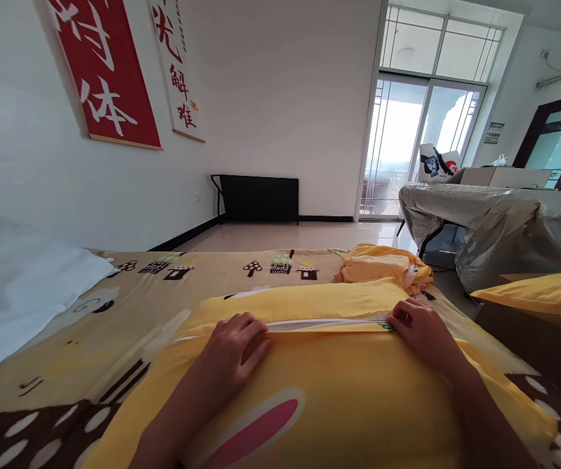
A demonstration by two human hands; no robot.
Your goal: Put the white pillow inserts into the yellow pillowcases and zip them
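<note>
A yellow pillowcase (358,384) with a pink-and-white rabbit-ear print lies in front of me, plumped out by what looks like a pillow inside. Across its far side runs a partly open zipped slit (329,321), its edges white. My left hand (239,345) is closed on the fabric at the slit's left part, fingers bent over the edge. At the right end, my right hand (417,329) pinches the cloth close to a small green mark. Whether it holds a zipper pull cannot be seen.
Below lies a patterned beige and brown blanket (129,312). A white pillow (31,280) rests at left, crumpled yellow-orange cloth (383,264) beyond the pillowcase. Another yellow piece (548,296) lies on a box at right. A plastic-covered table (495,202) stands behind.
</note>
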